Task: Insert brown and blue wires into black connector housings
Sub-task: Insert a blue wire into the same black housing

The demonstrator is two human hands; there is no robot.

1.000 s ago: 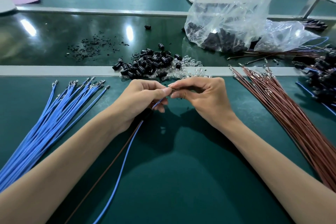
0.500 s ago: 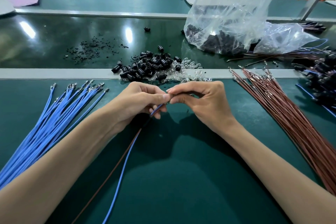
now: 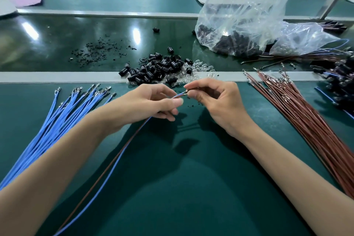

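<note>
My left hand (image 3: pixel 153 104) pinches one blue wire (image 3: pixel 107 174) and one brown wire (image 3: pixel 95 184) together near their tips; both trail down toward me. My right hand (image 3: pixel 216 101) pinches the metal terminal end (image 3: pixel 185 93) of these wires between thumb and forefinger. No housing shows in either hand. A heap of black connector housings (image 3: pixel 157 70) lies just beyond my hands on the grey rail. A fan of blue wires (image 3: pixel 51 120) lies at the left, a bundle of brown wires (image 3: pixel 306 119) at the right.
A clear plastic bag (image 3: pixel 243 11) with more black housings stands at the back right. Finished black pieces with wires (image 3: pixel 341 80) pile at the far right. Clear bulbs (image 3: pixel 193 74) mix with the heap. Black crumbs (image 3: pixel 95 53) scatter on the glossy belt.
My hands have drawn slightly apart, so the blue wire's tip and metal terminal now show between them. The view has shifted a little downward.
</note>
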